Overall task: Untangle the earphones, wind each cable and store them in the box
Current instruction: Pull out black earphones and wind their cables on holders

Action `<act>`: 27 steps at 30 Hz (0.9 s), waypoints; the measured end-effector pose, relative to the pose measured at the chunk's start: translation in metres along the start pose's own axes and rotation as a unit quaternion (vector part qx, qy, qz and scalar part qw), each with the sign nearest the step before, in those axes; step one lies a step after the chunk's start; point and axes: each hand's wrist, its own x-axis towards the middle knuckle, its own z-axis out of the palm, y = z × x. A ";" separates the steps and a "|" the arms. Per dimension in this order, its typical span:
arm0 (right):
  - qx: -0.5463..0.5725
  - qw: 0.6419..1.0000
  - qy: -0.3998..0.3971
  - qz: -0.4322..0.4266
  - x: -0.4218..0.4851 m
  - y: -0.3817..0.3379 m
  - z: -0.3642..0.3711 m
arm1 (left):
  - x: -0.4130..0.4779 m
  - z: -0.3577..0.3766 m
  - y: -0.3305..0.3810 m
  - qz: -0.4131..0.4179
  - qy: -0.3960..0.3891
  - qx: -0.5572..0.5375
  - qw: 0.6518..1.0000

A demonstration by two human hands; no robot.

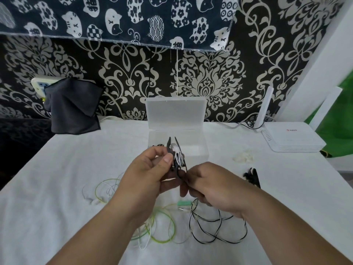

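Observation:
My left hand (150, 175) holds a small wound bundle of black-and-white earphone cable (177, 159) between thumb and fingers, above the table. My right hand (212, 186) pinches the same cable just below the bundle. The rest of this black-and-white cable (215, 232) lies in loose loops on the white cloth under my right wrist. A green-and-white earphone cable (162, 234) lies coiled loosely beside it, with its green plug (184, 203) near the middle. The clear plastic box (202, 148) stands open behind my hands, its lid (175, 113) upright.
A white router (294, 138) with an antenna sits at the right back. A dark cloth (74, 108) hangs at the left back. A small black item (252, 176) lies right of my hands, and a pale crumpled bit (243, 158) near the box.

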 end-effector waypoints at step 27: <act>-0.049 0.952 0.269 -0.140 -0.014 -0.010 -0.036 | -0.009 0.007 0.002 -0.041 -0.099 0.168 0.980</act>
